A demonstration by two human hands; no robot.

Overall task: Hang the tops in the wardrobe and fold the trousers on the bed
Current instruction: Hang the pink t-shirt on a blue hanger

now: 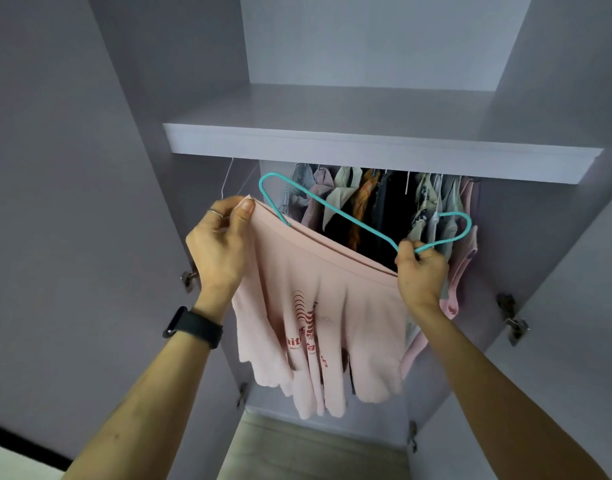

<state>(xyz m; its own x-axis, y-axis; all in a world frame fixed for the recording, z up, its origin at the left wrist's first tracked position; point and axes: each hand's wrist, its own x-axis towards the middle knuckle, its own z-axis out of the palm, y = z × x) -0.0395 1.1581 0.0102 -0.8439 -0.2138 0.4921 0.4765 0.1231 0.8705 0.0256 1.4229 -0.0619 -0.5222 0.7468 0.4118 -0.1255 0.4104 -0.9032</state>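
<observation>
Head view, looking up into an open wardrobe (89,168). 2 bare forearms rise from the bottom edge. A black band watch (193,327), matte with a rounded rectangular face, sits on the left wrist.

Left hand (217,244): fingers curled, thumb pressed flat on top, pinching 1 corner of the hem of a pink top (318,306). A thin metal ring (214,213) is on 1 finger.

Right hand (420,275): back toward the camera, fingers curled closed around the other hem corner and around the wire of a teal hanger (332,209). It is lower than the left hand, so the hem slopes down to the right.

Top: soft knit, ribbed hem band pulled taut between the 2 hands, body hanging below in loose vertical folds. It carries a red print of curved stripes and lettering, too creased to read.

Hanger: thin, smooth-coated wire with rounded bends. 1 end dips behind the hem near the left hand; a loop stands clear beyond the right hand.

Behind these, hung clothes (366,199) are packed close: checked, striped, dark and pale fabrics, with a pink garment (464,258) at the right end.

Above them runs a flat lilac shelf (366,147) with a smooth, square front edge. Metal hinges (514,320) sit on the right side panel.
</observation>
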